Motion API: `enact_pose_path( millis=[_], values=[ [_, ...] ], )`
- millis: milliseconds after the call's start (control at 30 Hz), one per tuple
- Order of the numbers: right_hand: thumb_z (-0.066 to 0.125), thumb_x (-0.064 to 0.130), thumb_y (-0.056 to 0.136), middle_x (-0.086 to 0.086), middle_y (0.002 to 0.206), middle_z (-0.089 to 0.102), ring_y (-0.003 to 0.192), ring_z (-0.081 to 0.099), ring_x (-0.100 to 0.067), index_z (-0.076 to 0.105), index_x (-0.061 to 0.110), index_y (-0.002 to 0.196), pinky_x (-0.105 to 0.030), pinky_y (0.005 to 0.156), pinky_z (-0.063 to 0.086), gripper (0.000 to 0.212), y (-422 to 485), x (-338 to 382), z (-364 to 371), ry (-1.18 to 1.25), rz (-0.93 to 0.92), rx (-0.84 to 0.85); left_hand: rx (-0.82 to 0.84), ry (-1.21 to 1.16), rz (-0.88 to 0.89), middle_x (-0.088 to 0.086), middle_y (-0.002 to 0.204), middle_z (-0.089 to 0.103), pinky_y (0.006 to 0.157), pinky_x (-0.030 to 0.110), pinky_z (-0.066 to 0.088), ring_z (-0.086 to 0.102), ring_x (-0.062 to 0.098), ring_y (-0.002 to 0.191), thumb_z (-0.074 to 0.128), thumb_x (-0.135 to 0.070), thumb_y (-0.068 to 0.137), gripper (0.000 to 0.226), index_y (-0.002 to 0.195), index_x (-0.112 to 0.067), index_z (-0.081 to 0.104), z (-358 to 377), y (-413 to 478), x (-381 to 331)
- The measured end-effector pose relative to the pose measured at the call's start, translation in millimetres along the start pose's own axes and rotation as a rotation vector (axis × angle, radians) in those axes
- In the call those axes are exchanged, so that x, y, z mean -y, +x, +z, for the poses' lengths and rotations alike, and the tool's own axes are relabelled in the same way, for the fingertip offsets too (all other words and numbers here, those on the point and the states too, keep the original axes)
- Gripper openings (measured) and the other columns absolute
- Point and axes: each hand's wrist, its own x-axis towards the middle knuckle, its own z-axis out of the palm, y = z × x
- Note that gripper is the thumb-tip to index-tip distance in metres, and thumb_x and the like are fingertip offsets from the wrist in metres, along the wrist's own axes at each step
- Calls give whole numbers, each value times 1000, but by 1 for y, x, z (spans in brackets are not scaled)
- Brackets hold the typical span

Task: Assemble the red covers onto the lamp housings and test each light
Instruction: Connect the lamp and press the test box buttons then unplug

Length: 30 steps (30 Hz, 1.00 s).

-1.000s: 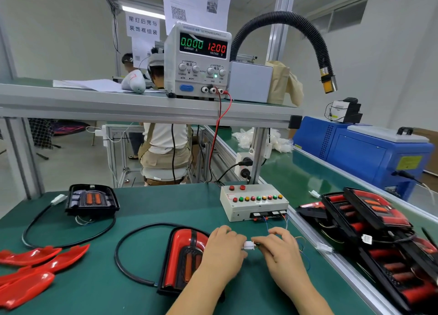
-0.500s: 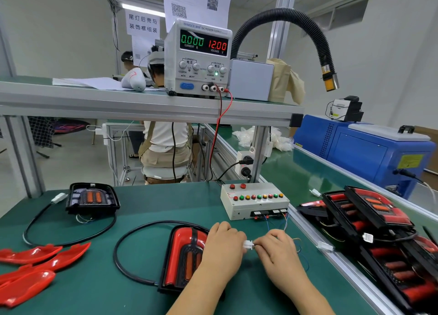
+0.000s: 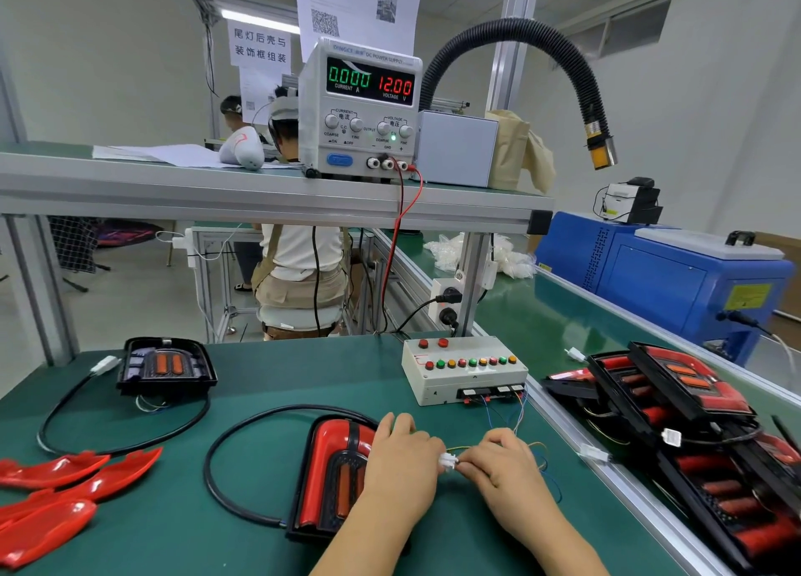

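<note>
A lamp housing with its red cover (image 3: 333, 471) fitted lies on the green table in front of me, its black cable (image 3: 225, 454) looping round to the left. My left hand (image 3: 401, 467) lies over the lamp's right side and pinches a white connector (image 3: 447, 460). My right hand (image 3: 505, 467) pinches the mating plug on thin coloured wires (image 3: 526, 419) that run to the white test box (image 3: 463, 369). A bare black housing (image 3: 167, 365) sits at the back left. Loose red covers (image 3: 65, 489) lie at the left edge.
The power supply (image 3: 362, 107) on the upper shelf reads 0.000 A and 12.00 V. Finished lamps (image 3: 693, 437) are stacked on the conveyor to the right, beside a blue machine (image 3: 676, 272). A black flexible hose (image 3: 563, 72) hangs overhead. A person sits beyond the bench.
Both hands stay together at the white connector with only slight shifts. The supply reading is unchanged.
</note>
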Motion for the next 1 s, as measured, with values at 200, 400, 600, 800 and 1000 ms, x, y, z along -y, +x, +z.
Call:
enact_pose_path(
  millis=[200, 400, 600, 800, 1000],
  values=[
    [66, 25, 90, 32, 71, 41, 98, 41, -8, 74, 23, 89, -27, 87, 27, 8, 0, 0, 0, -5, 14, 20, 21, -23, -9, 5, 113, 64, 112, 38, 19, 38, 25, 117, 41, -40, 97, 35, 117, -18, 58, -4, -1, 0],
    [60, 34, 93, 29, 78, 39, 100, 36, -3, 74, 22, 95, -23, 88, 26, 18, 1, 1, 0, -47, 60, 98, 58, -5, -15, 7, 108, 64, 111, 36, 20, 42, 26, 114, 41, -31, 97, 29, 115, -17, 59, -2, 0, 0],
    [60, 33, 94, 30, 83, 41, 100, 34, 4, 74, 25, 96, -20, 86, 23, 17, 1, 3, -2, -28, 89, 115, 107, -15, -10, 13, 111, 64, 106, 36, 25, 48, 32, 111, 44, -22, 96, 25, 117, -12, 53, -4, 2, 0],
    [53, 33, 98, 27, 101, 55, 118, 40, 6, 71, 27, 103, -15, 107, 18, 20, 4, 0, -2, -46, 70, 206, 151, -24, 14, 15, 109, 65, 81, 36, 30, 56, 35, 102, 44, -13, 95, 21, 115, -8, 50, -9, 3, -2],
    [48, 33, 100, 20, 108, 64, 118, 43, 12, 68, 27, 100, -16, 115, 0, 21, 5, -2, -2, -77, 78, 280, 211, -20, -5, 15, 113, 64, 85, 38, 33, 56, 35, 106, 45, -18, 96, 23, 116, -7, 51, -10, 7, -6]
  ],
)
